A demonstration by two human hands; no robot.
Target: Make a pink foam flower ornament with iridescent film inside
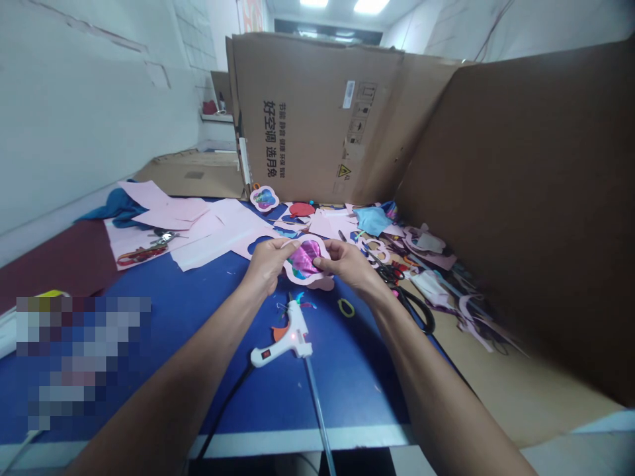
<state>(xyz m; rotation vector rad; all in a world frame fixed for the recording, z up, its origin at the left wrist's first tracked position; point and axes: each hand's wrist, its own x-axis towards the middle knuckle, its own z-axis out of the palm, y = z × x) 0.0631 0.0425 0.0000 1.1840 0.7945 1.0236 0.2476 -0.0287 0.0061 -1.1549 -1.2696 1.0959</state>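
Both my hands hold a pink paper cut-out [306, 259] with shiny magenta and blue foil in its middle, a little above the blue table [198, 317]. My left hand [266, 261] pinches its left edge. My right hand [346, 260] pinches its right edge, thumb on the foil. Just below the cut-out a white glue gun [292, 334] lies on the table, its black cord running toward me.
Pink paper sheets [198, 228] and scraps cover the far table. A finished foil cut-out [264, 198] leans by a large cardboard wall [322, 119]. Black-handled scissors [414, 305] lie right of my right wrist, red-handled tools [143, 251] at left.
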